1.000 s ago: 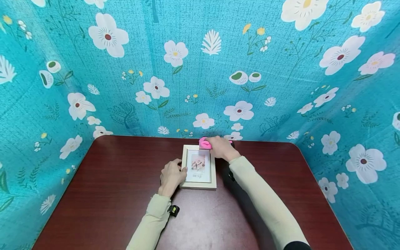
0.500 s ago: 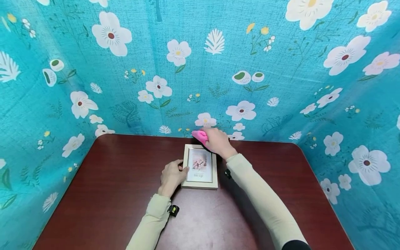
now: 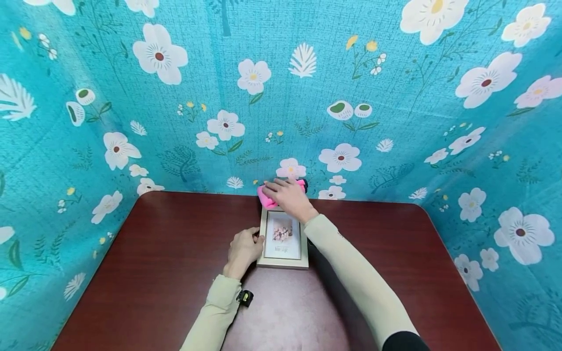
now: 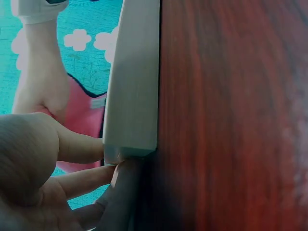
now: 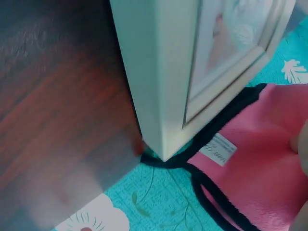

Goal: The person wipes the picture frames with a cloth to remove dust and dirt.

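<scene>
A cream picture frame with a pink flower print lies on the table. My left hand grips its left side, the thumb at the front edge and the fingers against the side, as the left wrist view also shows. At the frame's far edge my right hand holds a pink cloth with the fingers laid over it. Black edging and a white label show on the cloth in the right wrist view, where the cloth lies along the frame's end. Most of my right hand is out of that view.
The dark red wooden table has rounded far corners. A turquoise flowered curtain hangs close behind its far edge and along both sides. Dark bands with small devices sit at the wrists.
My right hand moves left along the frame's far edge with the pink cloth, its fingers now more stretched out. The left hand keeps its hold on the frame, which stays nearly in place.
</scene>
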`<state>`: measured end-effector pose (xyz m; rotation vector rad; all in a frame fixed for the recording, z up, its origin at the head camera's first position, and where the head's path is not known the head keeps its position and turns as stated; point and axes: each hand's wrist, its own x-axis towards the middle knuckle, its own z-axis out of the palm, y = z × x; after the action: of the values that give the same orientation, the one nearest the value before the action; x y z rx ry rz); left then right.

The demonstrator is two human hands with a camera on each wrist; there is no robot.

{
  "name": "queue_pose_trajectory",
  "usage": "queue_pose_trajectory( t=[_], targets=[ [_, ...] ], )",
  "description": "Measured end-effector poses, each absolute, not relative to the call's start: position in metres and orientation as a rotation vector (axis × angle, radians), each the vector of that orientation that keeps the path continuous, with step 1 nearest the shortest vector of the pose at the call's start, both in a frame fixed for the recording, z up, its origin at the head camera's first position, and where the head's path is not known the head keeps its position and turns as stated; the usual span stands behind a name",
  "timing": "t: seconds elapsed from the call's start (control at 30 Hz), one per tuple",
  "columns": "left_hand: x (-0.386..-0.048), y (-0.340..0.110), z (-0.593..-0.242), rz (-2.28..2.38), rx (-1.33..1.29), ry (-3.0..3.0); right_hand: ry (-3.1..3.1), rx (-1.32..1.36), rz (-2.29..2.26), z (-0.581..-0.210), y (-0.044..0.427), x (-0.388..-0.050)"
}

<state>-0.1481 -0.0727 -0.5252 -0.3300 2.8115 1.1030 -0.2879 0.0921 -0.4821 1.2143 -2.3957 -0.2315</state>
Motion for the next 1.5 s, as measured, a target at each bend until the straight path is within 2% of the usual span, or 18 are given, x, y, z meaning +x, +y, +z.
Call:
queue_pose_trajectory(
  t=[0.23,0.57,1.5],
  targets=[
    [-0.153,-0.075,-0.525,1.099,-0.336,2.788,-2.701,1.279,-0.231,-0.493,0.083,-0.273],
    [-0.158,-0.079,-0.524,1.115,-0.365,2.745,-2.853,1.171,-0.309,-0.497,0.086,-0.255],
    [-0.153,-0.082,-0.526,1.072,-0.343,2.827,-2.87,1.072,-0.152,-0.499,0.147,-0.244]
  ],
)
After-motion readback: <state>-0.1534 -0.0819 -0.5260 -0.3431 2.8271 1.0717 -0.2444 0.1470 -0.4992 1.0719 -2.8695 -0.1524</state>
